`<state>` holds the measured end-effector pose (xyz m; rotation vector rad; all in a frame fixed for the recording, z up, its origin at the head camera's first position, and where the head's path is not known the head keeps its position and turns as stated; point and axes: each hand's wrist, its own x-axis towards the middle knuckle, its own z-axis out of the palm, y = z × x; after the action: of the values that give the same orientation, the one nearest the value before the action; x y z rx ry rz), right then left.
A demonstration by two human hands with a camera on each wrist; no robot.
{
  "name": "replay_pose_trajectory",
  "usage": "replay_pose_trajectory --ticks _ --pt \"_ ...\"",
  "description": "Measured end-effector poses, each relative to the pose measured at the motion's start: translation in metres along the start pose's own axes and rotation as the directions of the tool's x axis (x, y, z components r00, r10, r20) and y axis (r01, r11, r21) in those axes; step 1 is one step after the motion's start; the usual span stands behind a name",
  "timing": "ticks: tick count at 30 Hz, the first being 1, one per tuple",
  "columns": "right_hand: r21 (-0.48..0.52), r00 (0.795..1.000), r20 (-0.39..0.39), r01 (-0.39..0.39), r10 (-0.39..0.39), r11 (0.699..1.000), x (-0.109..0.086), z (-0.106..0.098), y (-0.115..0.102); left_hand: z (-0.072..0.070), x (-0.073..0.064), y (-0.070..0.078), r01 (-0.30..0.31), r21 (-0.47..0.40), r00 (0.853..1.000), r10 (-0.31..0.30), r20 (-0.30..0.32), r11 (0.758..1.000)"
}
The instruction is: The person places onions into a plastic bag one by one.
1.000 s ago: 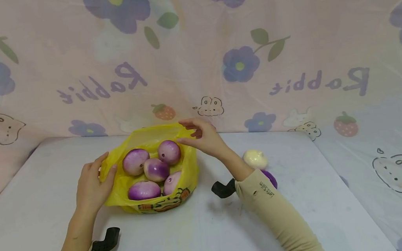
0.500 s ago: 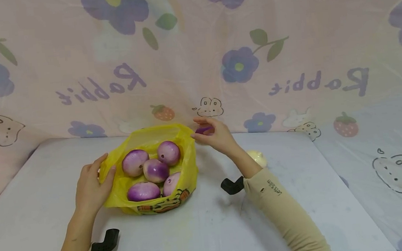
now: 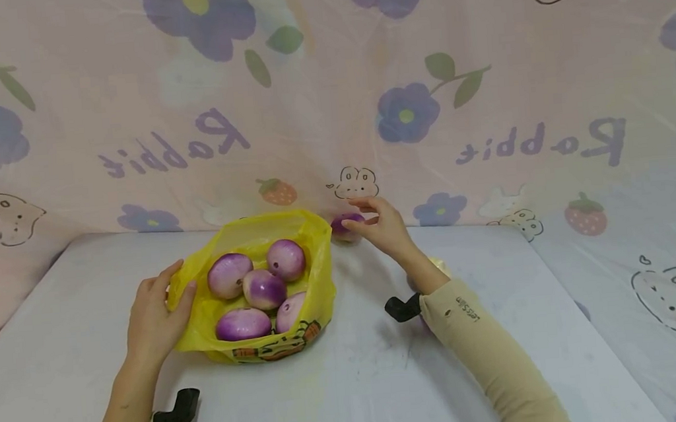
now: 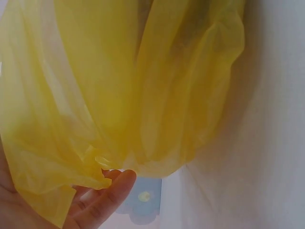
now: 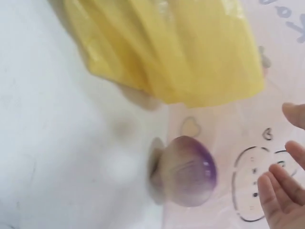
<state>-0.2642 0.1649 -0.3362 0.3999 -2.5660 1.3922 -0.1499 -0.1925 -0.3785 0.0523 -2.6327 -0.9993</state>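
My left hand pinches the left rim of a yellow plastic bag, and bunched plastic shows between its thumb and fingers in the left wrist view. Several purple-and-white, onion-like round vegetables lie inside the wide-mouthed bag. Right of the bag, at the back of the table, sits another purple one. My right hand is beside it with thumb and fingers spread. The right wrist view shows these fingertips apart from that vegetable, holding nothing.
A cream-coloured bulb is mostly hidden behind my right wrist, with slivers of purple near it. Black curved wrist mounts stick out from both sleeves. A printed curtain hangs behind the white table.
My right hand has moved rightward, away from the bag's back rim, uncovering the purple vegetable at the back. The forearm now covers more of the cream-coloured bulb. My left hand stays on the bag.
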Motion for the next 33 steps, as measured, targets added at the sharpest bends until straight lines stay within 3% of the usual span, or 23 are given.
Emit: replay_pose_trajectory --ticks 6,13,20,24,33 --pt "-0.002 0.994 -0.054 -0.094 0.094 0.996 0.002 0.015 0.017 0.000 0.000 0.002 -0.009 0.001 1.000 0.009 0.006 1.000" --pt "0.004 0.991 -0.096 -0.095 0.095 0.995 0.006 0.024 0.023 -0.001 0.000 0.001 -0.037 0.002 0.999 0.037 -0.016 0.999" --pt "-0.021 0.976 -0.154 -0.160 0.155 0.987 0.008 0.033 0.026 0.000 -0.001 0.001 -0.038 0.000 0.999 0.038 -0.013 0.999" --pt "-0.035 0.970 -0.198 -0.150 0.140 0.988 0.010 0.037 0.028 0.001 -0.001 0.000 -0.047 -0.003 0.999 0.047 -0.022 0.999" --pt "-0.097 0.957 -0.210 -0.222 0.198 0.970 0.012 0.046 0.039 0.002 -0.003 -0.003 -0.033 0.000 0.999 0.033 -0.021 0.999"
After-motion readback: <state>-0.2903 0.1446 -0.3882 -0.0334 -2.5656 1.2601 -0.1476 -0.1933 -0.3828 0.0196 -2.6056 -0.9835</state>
